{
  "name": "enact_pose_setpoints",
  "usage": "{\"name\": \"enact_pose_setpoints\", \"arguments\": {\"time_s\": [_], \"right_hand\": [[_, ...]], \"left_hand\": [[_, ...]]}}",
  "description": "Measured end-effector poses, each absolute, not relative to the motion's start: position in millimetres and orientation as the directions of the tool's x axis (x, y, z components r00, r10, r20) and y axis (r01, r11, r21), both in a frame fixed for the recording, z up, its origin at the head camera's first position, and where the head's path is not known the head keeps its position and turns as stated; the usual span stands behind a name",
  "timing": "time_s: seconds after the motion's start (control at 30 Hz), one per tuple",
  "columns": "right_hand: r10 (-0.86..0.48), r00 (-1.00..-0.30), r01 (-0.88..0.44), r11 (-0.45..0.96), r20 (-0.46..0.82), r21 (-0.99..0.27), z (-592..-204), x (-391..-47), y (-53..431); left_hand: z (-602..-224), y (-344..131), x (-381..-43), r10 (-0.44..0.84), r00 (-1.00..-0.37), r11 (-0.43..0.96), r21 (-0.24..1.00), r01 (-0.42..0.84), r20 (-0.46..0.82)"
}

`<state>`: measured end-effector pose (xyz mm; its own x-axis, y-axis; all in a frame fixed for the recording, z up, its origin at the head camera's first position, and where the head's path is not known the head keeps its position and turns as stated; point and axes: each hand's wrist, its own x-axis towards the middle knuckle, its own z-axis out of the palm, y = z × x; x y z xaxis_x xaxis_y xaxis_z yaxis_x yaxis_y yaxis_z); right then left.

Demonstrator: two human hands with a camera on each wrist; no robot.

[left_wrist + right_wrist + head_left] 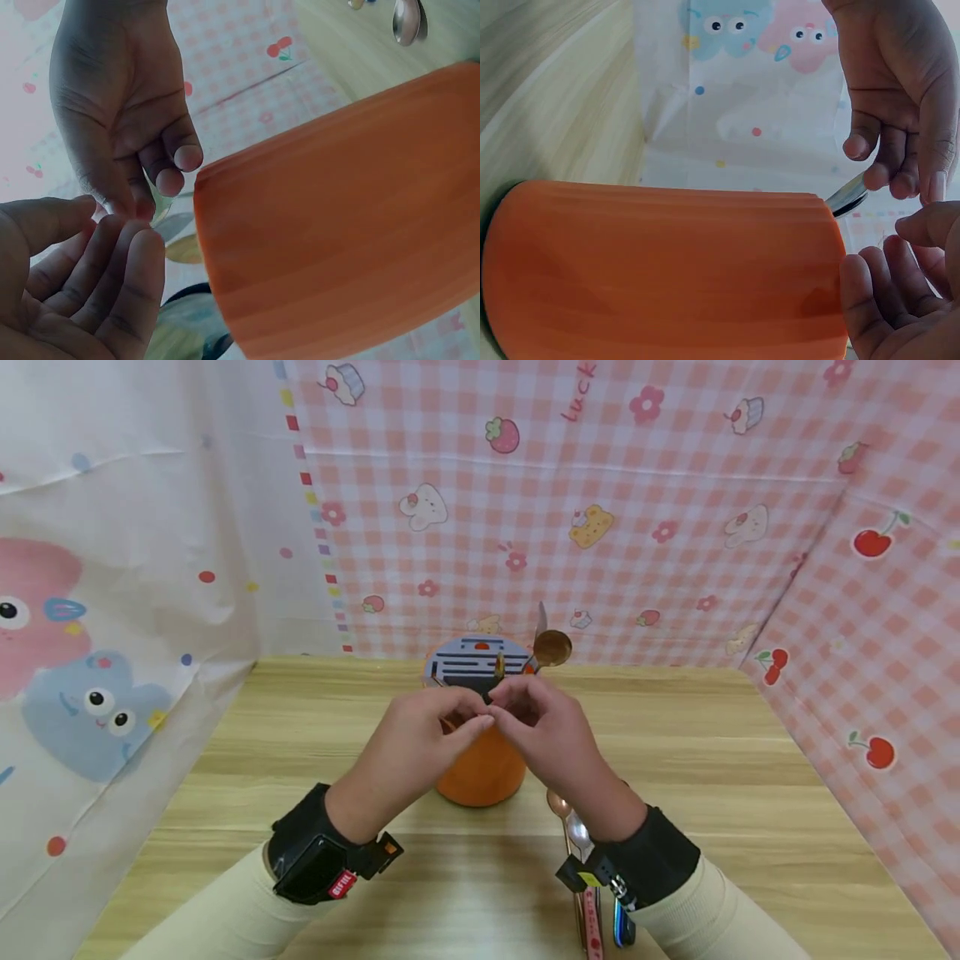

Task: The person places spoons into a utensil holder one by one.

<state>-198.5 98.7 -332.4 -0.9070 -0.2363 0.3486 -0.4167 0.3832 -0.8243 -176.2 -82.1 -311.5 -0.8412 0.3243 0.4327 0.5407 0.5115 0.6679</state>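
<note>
Both hands meet over the near side of an orange cylindrical utensil holder [480, 774], fingertips close together. My left hand [412, 735] has loosely bent fingers, and nothing shows in its grasp. Likewise, my right hand [551, 727] is relaxed, its thumb apart from the fingers in the right wrist view. The holder's slotted top [468, 650] is partly hidden behind the hands. A bronze round-headed spoon [552, 648] and a pointed blade [542, 618] stick up at its right. A silver utensil [847, 196] leans out past the rim in the right wrist view.
Below the right wrist, a copper spoon [557, 803], a silver spoon [578, 832], a red patterned handle [592, 925] and a shiny blue handle [620, 925] lie on the wooden table [300, 777]. Patterned cloth [480, 527] hangs behind and at both sides.
</note>
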Motion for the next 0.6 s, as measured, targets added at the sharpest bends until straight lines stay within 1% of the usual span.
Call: {"name": "enact_pose_setpoints", "arguments": {"time_s": [0.13,0.37,0.6], "right_hand": [[-0.232,-0.923,-0.378,0.392,0.307,-0.839,-338,-194,106],[-0.224,-0.948,-0.302,0.402,0.226,-0.864,-353,-189,120],[-0.185,-0.969,-0.233,0.455,0.165,-0.859,-369,-186,134]], "left_hand": [[-318,-77,-176,0.337,-0.859,0.496,0.702,0.511,0.386],[-333,-68,-178,0.358,-0.869,0.466,0.742,0.482,0.34],[-348,-55,-178,0.378,-0.88,0.514,0.726,0.457,0.286]]}}
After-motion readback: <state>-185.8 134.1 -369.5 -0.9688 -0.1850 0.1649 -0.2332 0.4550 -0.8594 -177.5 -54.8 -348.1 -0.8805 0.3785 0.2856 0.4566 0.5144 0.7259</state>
